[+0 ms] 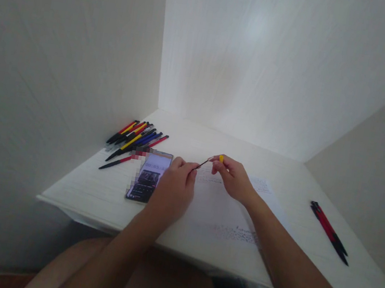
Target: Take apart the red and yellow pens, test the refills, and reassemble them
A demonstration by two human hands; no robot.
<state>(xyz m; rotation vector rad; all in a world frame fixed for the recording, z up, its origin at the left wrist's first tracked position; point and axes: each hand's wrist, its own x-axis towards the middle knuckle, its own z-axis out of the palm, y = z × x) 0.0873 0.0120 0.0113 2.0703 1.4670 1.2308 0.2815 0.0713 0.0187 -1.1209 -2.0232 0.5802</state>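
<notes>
My left hand (175,186) is closed, its thumb and fingers pinching the lower end of a thin dark pen refill (203,164). The refill slants up to the right, and its pale upper end meets the fingertips of my right hand (234,177). In that hand a small yellow pen part (221,159) sticks up between curled fingers; the rest of it is hidden. Both hands are above a sheet of paper (219,206) with handwriting along its top and lower edge. Whether my right fingers also grip the refill's tip is too small to tell.
A phone (155,163) showing a timer lies beside my left hand. Behind it, several pens (137,137) in red, yellow, blue and black are heaped by the left wall. Two red-and-black pens (329,230) lie at the right. Walls enclose the white table (194,130) on three sides.
</notes>
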